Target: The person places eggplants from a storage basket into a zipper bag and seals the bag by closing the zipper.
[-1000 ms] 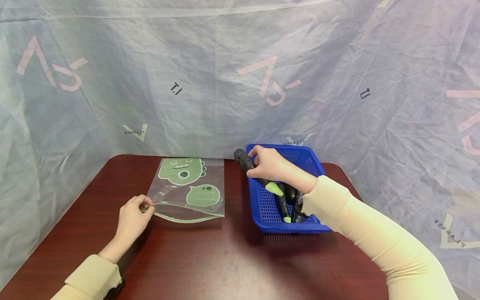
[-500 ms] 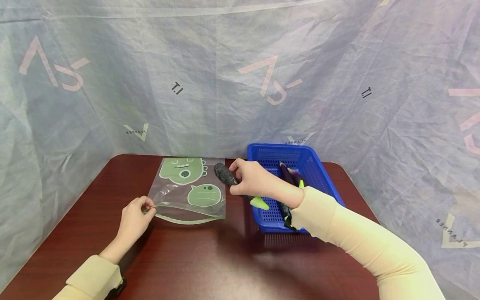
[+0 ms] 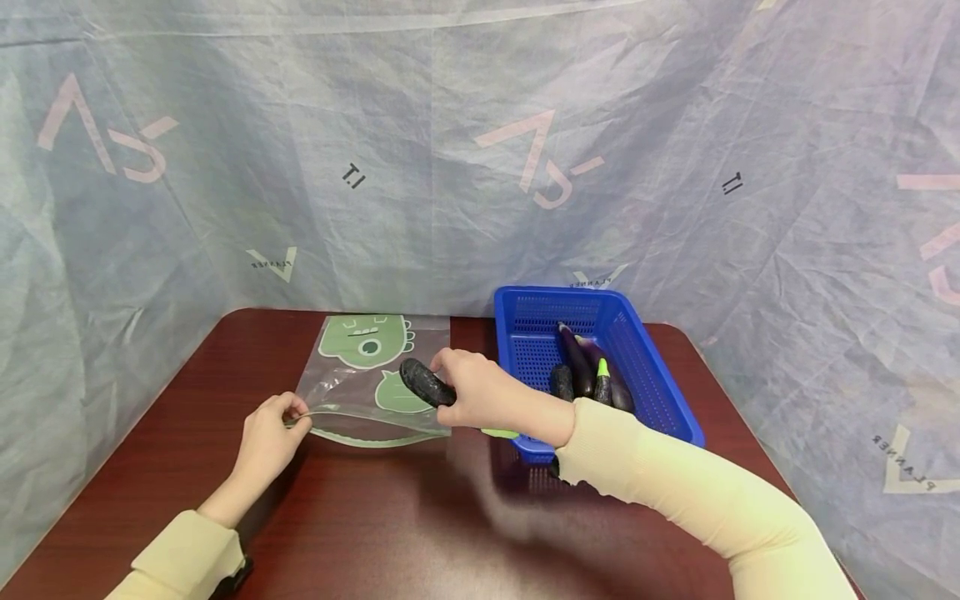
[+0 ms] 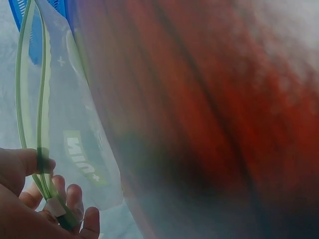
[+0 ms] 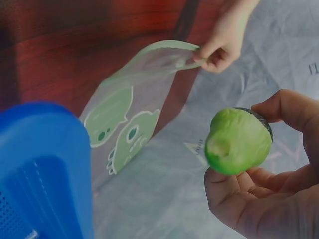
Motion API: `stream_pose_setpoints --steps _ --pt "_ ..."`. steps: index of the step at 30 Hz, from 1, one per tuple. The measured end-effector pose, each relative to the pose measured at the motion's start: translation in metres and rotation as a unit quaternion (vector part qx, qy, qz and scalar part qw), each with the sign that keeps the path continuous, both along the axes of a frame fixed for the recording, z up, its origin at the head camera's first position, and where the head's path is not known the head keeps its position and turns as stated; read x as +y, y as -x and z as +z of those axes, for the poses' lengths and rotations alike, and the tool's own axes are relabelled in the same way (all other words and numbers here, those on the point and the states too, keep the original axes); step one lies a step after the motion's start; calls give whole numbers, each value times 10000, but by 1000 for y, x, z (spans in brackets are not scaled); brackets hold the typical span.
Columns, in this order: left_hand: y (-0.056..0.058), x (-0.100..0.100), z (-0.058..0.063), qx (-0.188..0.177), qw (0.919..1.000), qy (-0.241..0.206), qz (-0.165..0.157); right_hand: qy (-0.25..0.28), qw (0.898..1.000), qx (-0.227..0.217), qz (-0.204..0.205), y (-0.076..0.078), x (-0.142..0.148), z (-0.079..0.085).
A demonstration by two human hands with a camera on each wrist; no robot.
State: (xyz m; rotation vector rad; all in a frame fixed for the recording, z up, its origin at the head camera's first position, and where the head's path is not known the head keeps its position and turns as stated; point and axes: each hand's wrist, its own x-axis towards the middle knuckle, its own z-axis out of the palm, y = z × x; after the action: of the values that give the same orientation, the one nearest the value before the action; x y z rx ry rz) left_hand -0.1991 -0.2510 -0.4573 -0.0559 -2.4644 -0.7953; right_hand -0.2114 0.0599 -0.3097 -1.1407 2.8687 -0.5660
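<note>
My left hand (image 3: 272, 429) pinches the front left corner of a clear zip bag (image 3: 341, 392) printed with green dinosaurs. In the left wrist view, the bag's two green-lined edges (image 4: 44, 94) bow apart above my fingers, with a white slider (image 4: 56, 206) low at the corner. My right hand (image 3: 480, 392) grips a dark, wrinkled eggplant (image 3: 425, 383) between thumb and fingers, over the bag's right side. Its blunt dark end points left toward the bag. The light-green stem end (image 5: 237, 142) faces the right wrist camera, and my fingers hide its middle.
A blue perforated basket (image 3: 654, 387) stands on the right, holding several purple and dark eggplants (image 3: 576, 358), partly hidden by my right sleeve. Dark red-brown wood forms the table (image 3: 360, 533). Behind it hangs a grey cloth (image 3: 420, 208) with printed letters.
My right hand has carried the eggplant from above the basket leftward and toward me, to the bag's right side. My left hand has kept its pinch on the bag corner.
</note>
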Motion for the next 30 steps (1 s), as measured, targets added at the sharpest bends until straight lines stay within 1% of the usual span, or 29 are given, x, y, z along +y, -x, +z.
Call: stream_pose_setpoints --steps 3,9,18,25,30 --pt "0 0 0 -1 10000 7 -5 -90 9999 137 48 -3 -4 -8" --pt "-2 0 -1 -4 10000 20 -7 -101 9990 385 225 -10 -13 -25" --pt "1 4 0 -56 10000 -34 -61 -262 9972 707 12 -21 -21 -50" --pt "3 5 0 -33 9999 -100 8 -489 9893 1373 70 -29 -33 -71" --pt "1 5 1 -120 9996 -213 109 -592 9822 1780 92 -31 -44 -82"
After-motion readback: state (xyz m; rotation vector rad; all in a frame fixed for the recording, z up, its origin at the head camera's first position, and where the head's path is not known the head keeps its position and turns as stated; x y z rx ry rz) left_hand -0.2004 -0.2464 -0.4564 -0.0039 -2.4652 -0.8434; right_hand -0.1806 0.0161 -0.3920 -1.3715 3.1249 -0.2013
